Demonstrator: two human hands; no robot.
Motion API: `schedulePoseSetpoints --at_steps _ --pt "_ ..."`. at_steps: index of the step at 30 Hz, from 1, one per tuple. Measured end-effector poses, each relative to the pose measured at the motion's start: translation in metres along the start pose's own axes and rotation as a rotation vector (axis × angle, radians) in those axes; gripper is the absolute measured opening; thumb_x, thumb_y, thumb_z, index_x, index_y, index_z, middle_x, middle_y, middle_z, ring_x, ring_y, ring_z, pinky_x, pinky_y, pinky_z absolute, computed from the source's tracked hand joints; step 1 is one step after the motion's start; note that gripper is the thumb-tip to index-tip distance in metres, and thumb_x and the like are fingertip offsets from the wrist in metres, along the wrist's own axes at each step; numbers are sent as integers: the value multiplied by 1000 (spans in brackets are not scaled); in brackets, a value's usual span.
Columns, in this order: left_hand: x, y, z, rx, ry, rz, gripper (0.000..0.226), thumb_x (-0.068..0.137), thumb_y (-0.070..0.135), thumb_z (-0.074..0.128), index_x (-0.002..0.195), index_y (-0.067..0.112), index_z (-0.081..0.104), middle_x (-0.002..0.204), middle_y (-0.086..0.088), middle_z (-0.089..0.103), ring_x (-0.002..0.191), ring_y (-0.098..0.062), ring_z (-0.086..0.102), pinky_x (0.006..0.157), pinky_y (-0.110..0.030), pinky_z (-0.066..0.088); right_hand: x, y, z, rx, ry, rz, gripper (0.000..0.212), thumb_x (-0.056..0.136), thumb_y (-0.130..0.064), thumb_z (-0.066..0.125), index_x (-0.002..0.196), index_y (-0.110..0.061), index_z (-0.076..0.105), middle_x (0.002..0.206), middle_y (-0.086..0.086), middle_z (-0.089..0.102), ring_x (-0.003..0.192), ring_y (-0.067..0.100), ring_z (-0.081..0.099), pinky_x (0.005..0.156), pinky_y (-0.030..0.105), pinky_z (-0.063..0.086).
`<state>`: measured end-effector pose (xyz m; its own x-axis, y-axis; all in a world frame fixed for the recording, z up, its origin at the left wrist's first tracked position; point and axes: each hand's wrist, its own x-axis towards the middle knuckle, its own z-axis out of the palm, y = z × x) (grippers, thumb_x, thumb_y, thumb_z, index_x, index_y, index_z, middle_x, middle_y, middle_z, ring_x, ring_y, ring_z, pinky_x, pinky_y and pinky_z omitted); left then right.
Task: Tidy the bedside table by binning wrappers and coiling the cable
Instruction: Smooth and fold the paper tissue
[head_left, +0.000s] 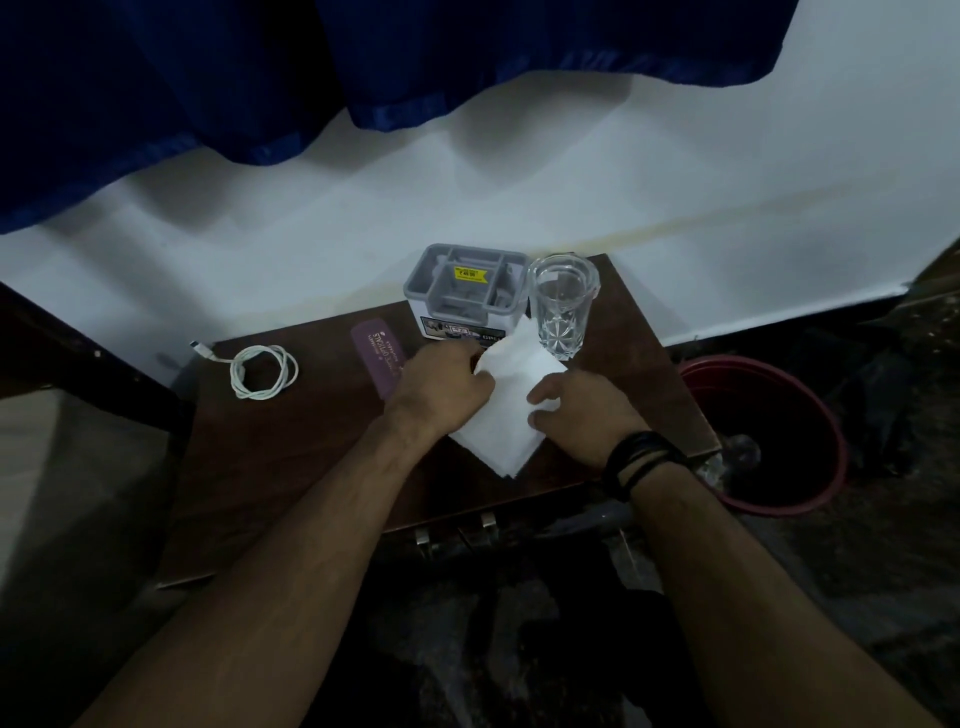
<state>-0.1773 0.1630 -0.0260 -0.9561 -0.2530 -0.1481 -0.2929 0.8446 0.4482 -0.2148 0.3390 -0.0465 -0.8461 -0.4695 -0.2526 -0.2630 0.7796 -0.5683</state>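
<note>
- The white tissue (511, 410) is lying on the bedside table (291, 467), near the right-hand edge, with its far corner reaching to the foot of the drinking glass (563, 306). It is reading as thin, soft and very light; expect it to crumple under any pinch and to drift if released in the air.
- The left hand (441, 384) is pinching the tissue's left corner with curled fingers. The right hand (582, 410) is curling over the tissue's right edge and is gripping it. Both hands are close together, one on each side of the sheet.
- Recommended hold: gather the sheet inward from both edges into a ball, then carry it in one hand; a flat hold is giving little control.
- The glass is standing just beside the tissue and looks fragile; keep movements low and away from it.
- The white cable (262, 371) is lying coiled at the left of the table, well apart from the hands. It looks flexible and springy, so the loops are likely to loosen if lifted by one strand; grasp across the whole bundle.
- The red bin (810, 499) is standing on the floor right of the table.
</note>
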Motion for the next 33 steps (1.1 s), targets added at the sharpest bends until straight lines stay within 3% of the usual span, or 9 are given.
schedulePoseSetpoints --at_steps 5,8,10,13,14,18,22,27,33 --pt "-27 -8 -19 -425 87 -80 9 90 18 61 90 13 68 90 -4 73 82 -19 68 64 -24 49 -1 -15 -1 173 324 -85 22 91 -18 63 111 -21 72 116 2 70 101 23 65 90 31 48" --pt "-57 -29 -25 -839 170 -271 13 88 21 64 96 15 73 91 -3 79 85 -22 75 61 -35 60 -1 -36 10 204 463 -234 23 87 -11 64 107 -18 72 105 3 70 82 24 65 80 36 53" --pt "-79 -44 -24 -1052 139 -457 11 94 23 65 103 22 71 93 5 80 81 -16 76 56 -28 56 -2 -54 20 204 493 -340 24 84 -12 61 105 -16 72 100 4 69 77 24 64 74 36 53" --pt "-96 -69 -17 -1186 67 -632 19 92 34 68 110 31 70 105 6 79 96 -25 74 81 -40 49 -4 -80 41 180 394 -458 27 83 -18 59 107 -18 73 100 3 68 82 24 65 77 34 53" --pt "-98 -74 -16 -1211 60 -660 19 92 36 68 110 32 70 105 7 79 96 -26 74 82 -41 47 -4 -87 49 156 348 -484 28 83 -20 59 108 -19 73 100 3 68 84 25 66 78 33 53" --pt "-94 -85 -16 -1288 41 -726 12 95 39 64 105 33 68 96 14 79 88 -18 74 69 -32 40 -2 -100 73 66 173 -481 29 86 -26 62 112 -24 74 105 2 69 96 27 65 85 39 54" --pt "-87 -88 -21 -1368 5 -824 28 94 53 59 102 29 72 90 10 80 70 -12 76 55 -23 50 6 -107 84 33 89 -430 31 88 -34 59 112 -26 75 109 1 70 103 26 64 91 41 51" --pt "-80 -94 -19 -1447 -73 -901 45 93 66 46 107 33 74 98 12 80 90 -13 72 72 -37 37 9 -114 93 19 73 -406 41 86 -50 53 109 -24 76 107 0 71 103 25 64 94 42 50" --pt "-77 -97 -23 -1479 -58 -898 41 95 59 48 103 30 76 98 9 80 91 -16 73 77 -36 43 3 -120 88 71 95 -403 50 74 -70 58 97 -29 74 94 -7 66 87 14 64 80 34 53"
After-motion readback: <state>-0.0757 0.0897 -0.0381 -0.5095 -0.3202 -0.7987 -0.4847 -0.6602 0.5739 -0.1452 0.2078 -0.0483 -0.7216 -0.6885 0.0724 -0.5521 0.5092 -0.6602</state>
